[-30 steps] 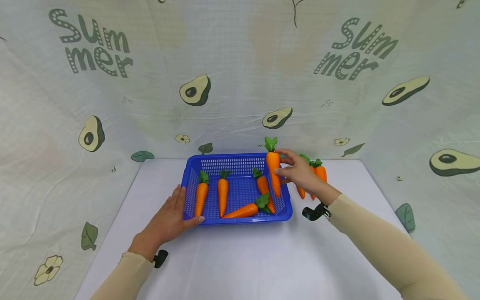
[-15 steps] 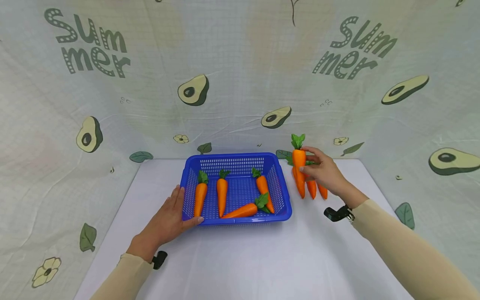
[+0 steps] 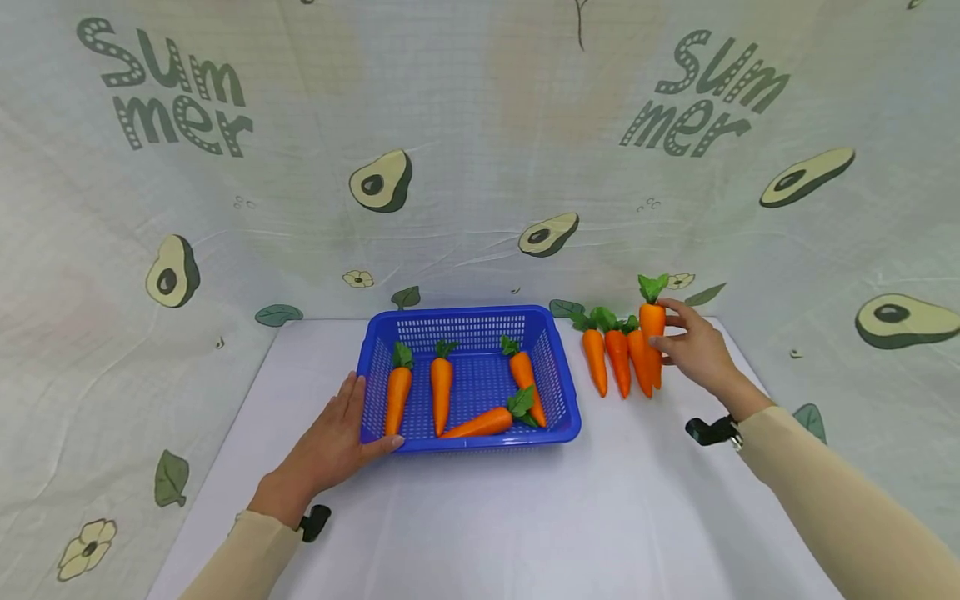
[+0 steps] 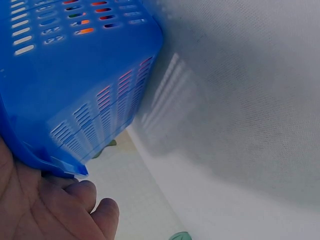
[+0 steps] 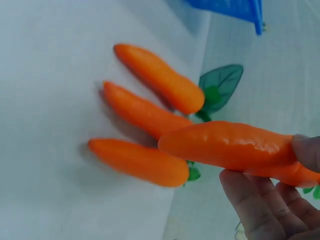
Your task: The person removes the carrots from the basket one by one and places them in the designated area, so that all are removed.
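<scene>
My right hand [image 3: 699, 350] pinches a carrot [image 3: 652, 329] with green leaves between thumb and fingers, at the right end of a row of carrots. In the right wrist view the held carrot [image 5: 235, 146] hangs over the tabletop, tip toward three lying carrots [image 5: 137, 161]. My left hand [image 3: 335, 442] rests at the left front corner of a blue plastic basket [image 3: 468, 443], thumb on the front rim and fingers straight along the left side. Several carrots lie inside: two [image 3: 441, 392] pointing toward me, one slanted [image 3: 525, 371], one crosswise [image 3: 483, 423] near the front wall.
The basket stands on a white table [image 3: 480, 517]. Directly behind the table hangs a cloth backdrop [image 3: 465, 108] printed with avocados and lettering. The three lying carrots [image 3: 618, 362] are to the right of the basket, leaves toward the backdrop.
My right hand has carried the carrot from over the basket's right side rightward, past the lying carrots to their right end. The left hand has stayed on the basket.
</scene>
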A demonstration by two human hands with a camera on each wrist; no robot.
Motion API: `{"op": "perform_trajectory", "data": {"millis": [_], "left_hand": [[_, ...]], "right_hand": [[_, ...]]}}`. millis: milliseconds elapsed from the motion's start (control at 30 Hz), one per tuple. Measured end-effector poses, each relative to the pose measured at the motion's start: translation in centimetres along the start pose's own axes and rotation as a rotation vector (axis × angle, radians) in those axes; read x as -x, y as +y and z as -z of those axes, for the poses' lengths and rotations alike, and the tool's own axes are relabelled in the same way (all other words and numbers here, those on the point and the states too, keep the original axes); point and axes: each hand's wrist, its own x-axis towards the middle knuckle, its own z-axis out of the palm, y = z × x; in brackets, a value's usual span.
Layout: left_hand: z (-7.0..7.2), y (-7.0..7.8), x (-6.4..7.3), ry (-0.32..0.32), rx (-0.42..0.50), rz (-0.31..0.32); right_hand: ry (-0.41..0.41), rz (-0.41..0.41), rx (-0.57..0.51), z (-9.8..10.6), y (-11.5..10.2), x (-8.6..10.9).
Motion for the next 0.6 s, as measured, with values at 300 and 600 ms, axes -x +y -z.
{"op": "perform_trajectory", "data": {"millis": [300,600], "left_hand": [[-0.1,-0.1,0.0,0.004,0.004,0.001],[0.2,0.2,0.0,-0.001,-0.003,0.0]], "right_hand": [[0.015,-0.068,0.052,1.0,3.0,-0.8],[0.011,-0.118,0.068,0.7,5.0,-1.4]]}}
